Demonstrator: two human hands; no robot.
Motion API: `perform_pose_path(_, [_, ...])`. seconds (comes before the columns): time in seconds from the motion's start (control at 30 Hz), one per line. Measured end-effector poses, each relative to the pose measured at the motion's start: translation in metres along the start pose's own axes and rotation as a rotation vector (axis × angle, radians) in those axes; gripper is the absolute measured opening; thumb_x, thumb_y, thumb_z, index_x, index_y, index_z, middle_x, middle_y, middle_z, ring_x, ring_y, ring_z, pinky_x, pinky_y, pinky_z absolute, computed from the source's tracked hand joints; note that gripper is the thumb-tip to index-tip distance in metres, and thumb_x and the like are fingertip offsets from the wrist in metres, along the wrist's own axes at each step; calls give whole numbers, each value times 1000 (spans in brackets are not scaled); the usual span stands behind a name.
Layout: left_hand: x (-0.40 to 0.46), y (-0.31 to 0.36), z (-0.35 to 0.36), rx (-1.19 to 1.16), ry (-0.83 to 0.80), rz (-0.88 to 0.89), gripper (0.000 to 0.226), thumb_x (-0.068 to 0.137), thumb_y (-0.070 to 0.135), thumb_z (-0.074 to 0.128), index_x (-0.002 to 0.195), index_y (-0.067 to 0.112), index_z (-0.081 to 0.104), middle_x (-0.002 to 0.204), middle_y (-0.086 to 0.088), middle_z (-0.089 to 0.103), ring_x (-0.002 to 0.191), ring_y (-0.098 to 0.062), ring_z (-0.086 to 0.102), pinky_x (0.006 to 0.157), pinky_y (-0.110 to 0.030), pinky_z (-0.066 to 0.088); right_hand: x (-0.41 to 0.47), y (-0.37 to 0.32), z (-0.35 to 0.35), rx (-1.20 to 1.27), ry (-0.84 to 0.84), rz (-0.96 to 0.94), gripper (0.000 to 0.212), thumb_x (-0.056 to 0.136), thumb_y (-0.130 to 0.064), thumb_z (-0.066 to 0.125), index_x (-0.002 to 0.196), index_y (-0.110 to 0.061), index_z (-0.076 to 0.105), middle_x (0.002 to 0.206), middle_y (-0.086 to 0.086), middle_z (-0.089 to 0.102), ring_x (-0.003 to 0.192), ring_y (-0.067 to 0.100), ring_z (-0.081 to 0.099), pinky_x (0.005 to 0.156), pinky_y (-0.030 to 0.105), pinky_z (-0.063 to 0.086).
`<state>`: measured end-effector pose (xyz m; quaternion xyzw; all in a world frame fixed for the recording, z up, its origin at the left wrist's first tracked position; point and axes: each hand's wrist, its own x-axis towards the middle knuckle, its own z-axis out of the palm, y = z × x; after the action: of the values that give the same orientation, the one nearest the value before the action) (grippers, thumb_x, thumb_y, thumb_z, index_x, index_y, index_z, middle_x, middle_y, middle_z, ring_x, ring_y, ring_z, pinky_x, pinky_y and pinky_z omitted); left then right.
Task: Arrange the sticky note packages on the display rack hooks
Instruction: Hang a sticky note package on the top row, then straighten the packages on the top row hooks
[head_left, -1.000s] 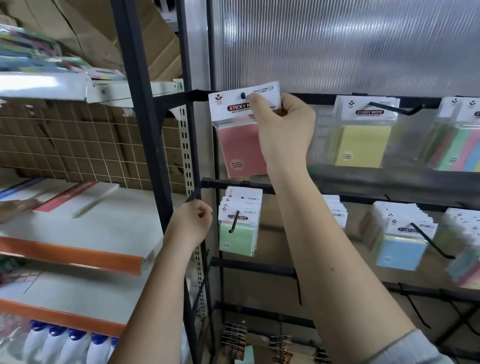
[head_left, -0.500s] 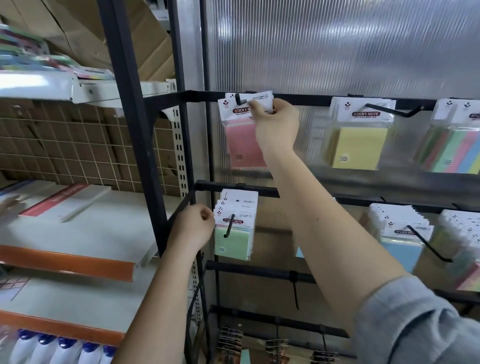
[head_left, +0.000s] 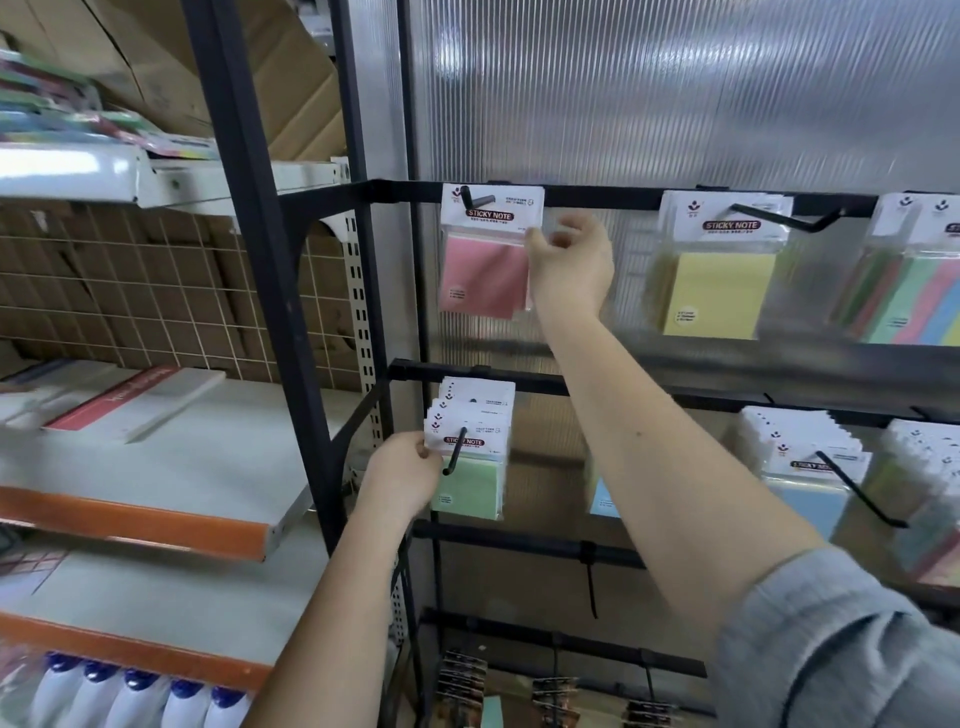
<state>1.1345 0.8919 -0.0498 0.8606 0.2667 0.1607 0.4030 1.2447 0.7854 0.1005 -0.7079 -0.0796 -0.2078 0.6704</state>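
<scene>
I noted the pink package (head_left: 488, 260) now hung on the top-left hook (head_left: 478, 197), right hand (head_left: 571, 260) just released at its 3 o'clock edge, grip loosely curled, while left hand (head_left: 405, 478) pinched the green stack (head_left: 470, 452) below.

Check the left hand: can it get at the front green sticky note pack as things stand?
Probably yes: the left hand is already at the green pack's left edge, with nothing between them.
</scene>
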Motion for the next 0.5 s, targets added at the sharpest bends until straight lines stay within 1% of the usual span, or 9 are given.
perform_pose_path(0.07, [-1,-2,4,-42,52,-17,30,94,15,48,122,15,59,116,-3,62,83,-8,46,61,-19,33,-11,8,-11,59,15,9,23,85,-26,64,107,-19,60,89,-12,60,85,9,58,78,25,47])
perform_pose_path(0.17, [-4,-3,8,-110,128,-55,19,93,23,56,109,15,57,98,1,57,77,-11,49,57,-22,35,-29,24,-35,66,-6,7,8,85,-24,63,91,-19,66,86,-6,68,82,10,63,79,28,52])
perform_pose_path(0.23, [-4,-4,10,-133,133,-65,14,92,27,58,98,17,51,89,3,54,79,-16,52,63,-27,38,-40,37,-54,62,-41,48,10,86,-24,63,91,-17,68,87,-3,70,83,11,64,77,26,52])
perform_pose_path(0.27, [-5,-5,12,-156,122,-61,14,93,28,56,92,17,49,84,3,54,79,-19,53,64,-29,39,-45,43,-64,51,-60,73,11,86,-24,63,93,-16,69,87,-2,70,82,11,63,76,25,51])
perform_pose_path(0.3, [-5,-6,13,-186,108,-55,16,94,29,54,87,16,49,79,2,54,76,-20,52,61,-30,38,-49,50,-75,39,-72,93,10,87,-23,63,92,-17,69,86,-2,69,80,11,62,73,23,50])
perform_pose_path(0.37, [-7,-8,16,-234,96,-45,27,97,29,48,81,8,52,73,-4,54,70,-22,49,55,-30,34,-54,62,-95,8,-65,116,6,87,-20,62,86,-21,68,79,-5,68,74,7,60,64,18,44])
perform_pose_path(0.43, [-9,-7,18,-258,120,-33,32,98,26,44,80,0,52,72,-12,52,66,-21,45,56,-31,30,-55,71,-114,-53,-13,120,10,87,-19,60,82,-23,68,74,-9,66,67,4,57,59,16,41])
perform_pose_path(0.5, [-12,-4,19,-237,154,-13,33,98,24,41,76,1,50,69,-10,50,61,-19,42,54,-31,29,-54,79,-130,-126,53,139,13,87,-19,57,87,-19,69,71,-11,64,60,3,53,55,18,38])
